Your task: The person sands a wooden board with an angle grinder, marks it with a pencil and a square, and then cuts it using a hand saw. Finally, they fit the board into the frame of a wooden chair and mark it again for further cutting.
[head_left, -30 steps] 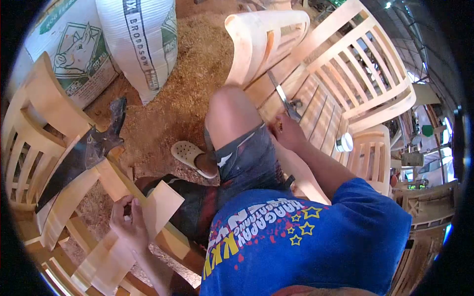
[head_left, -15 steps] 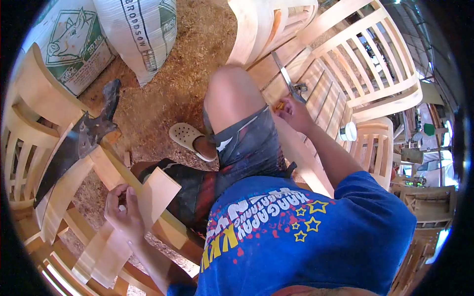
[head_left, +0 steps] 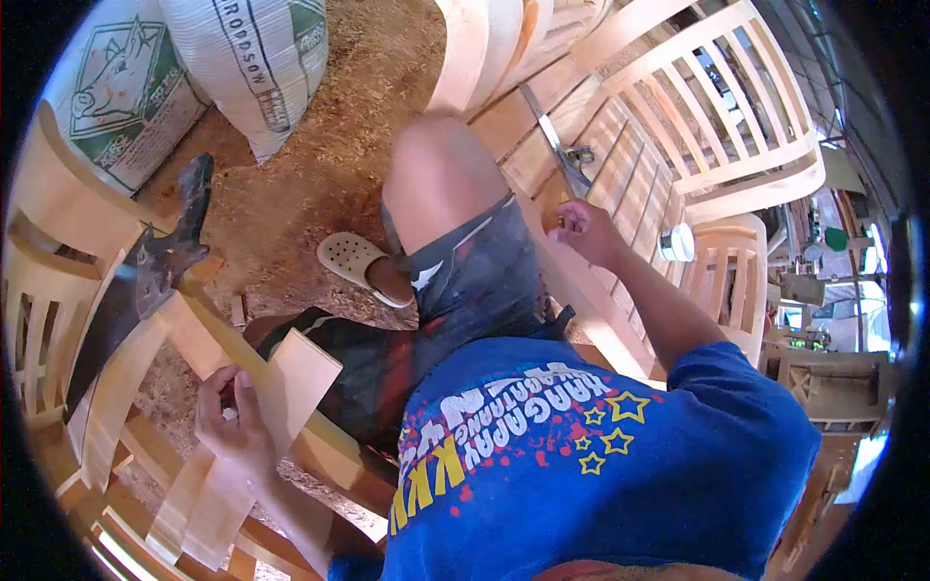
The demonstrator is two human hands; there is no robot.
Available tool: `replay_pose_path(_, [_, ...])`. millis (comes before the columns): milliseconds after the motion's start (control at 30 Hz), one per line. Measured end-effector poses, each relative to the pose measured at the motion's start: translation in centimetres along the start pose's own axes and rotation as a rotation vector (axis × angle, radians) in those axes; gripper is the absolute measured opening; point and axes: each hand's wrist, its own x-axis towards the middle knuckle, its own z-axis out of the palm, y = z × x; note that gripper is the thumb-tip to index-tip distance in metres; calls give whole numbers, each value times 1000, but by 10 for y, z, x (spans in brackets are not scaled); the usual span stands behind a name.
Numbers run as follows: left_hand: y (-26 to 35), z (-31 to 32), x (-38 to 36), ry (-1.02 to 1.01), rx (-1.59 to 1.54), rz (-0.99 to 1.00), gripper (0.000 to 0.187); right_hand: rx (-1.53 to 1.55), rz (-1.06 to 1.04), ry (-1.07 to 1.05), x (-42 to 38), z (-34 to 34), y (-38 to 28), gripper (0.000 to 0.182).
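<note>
My left hand [head_left: 237,421] is closed, fingertips curled to the thumb, over a flat wooden board [head_left: 300,382] that lies across a chair part. A small pale spot shows between its fingers; I cannot tell what it is. To the right, my right hand [head_left: 587,234] is over the slatted wooden bench seat [head_left: 620,165], its fingers curled around a small orange thing [head_left: 563,222]. Just beyond that hand, a metal try square [head_left: 554,136] lies on the slats. A handsaw [head_left: 116,315] with a dark handle rests on the wooden chair at the left.
Printed white sacks [head_left: 257,68] stand on the sawdust-covered floor [head_left: 358,68]. A white cup [head_left: 676,243] is at the right side of the bench. Slatted chair backs [head_left: 717,107] rise behind it. My foot in a beige clog [head_left: 349,258] is on the floor.
The whole view has shifted slightly. My right hand has drawn back a little from the try square, its fingers more curled. My left hand stays over the board.
</note>
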Motion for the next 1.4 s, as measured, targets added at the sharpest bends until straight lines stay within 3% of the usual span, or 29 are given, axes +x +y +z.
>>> replay_pose_path(133, [0,1,0,4,23,44,13,316,7,-84,-14,-2,5,50])
replay_pose_path(233, [1,1,0,-5,-7,20,14,315,34,-107,-12,-4,5,56])
replay_pose_path(433, [1,2,-1,7,-57,-2,14,88,67,-67,-15,-12,-6,77])
replay_pose_path(533, [3,-5,-3,-76,-4,-32,18,-63,6,46,-15,-13,-13,73])
replay_pose_path(600, [13,-12,2,-202,144,111,35,-167,-94,101,-6,-9,-39,61])
replay_pose_path(667, [35,-20,4,-360,137,138,61,-10,-274,91,8,6,-85,44])
replay_pose_path(733, [52,-28,4,-461,282,93,79,-95,-515,110,20,22,-151,35])
replay_pose_path(833, [45,-34,-6,-453,403,103,86,-45,-877,97,41,60,-235,27])
replay_pose_path(933, [27,-34,-7,-371,396,84,86,-333,-927,-68,46,88,-329,35])
replay_pose_path(1033, [11,-34,7,-262,381,108,83,-230,-1292,-50,70,150,-379,47])
replay_pose_path(1133, [3,-36,32,-209,396,97,78,-285,-1456,-1,98,200,-422,54])
replay_pose_path(1233, [-3,-37,42,-242,267,-5,76,-470,-1519,97,124,237,-447,59])
replay_pose_path(1400, [4,-27,54,-278,414,-25,78,-557,-1472,-253,144,254,-462,73])
